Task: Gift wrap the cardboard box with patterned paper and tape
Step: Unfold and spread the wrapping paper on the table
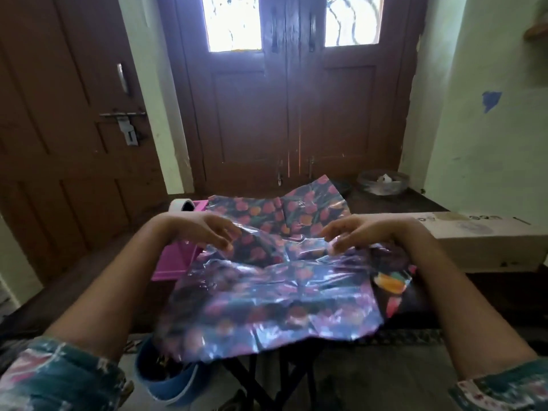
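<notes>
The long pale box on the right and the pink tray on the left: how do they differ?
The cardboard box is pale with dark print on top; the pink tray is plain bright pink. The cardboard box lies right of the patterned paper; the pink tray lies left, partly under it. Both rest on the dark table.
</notes>
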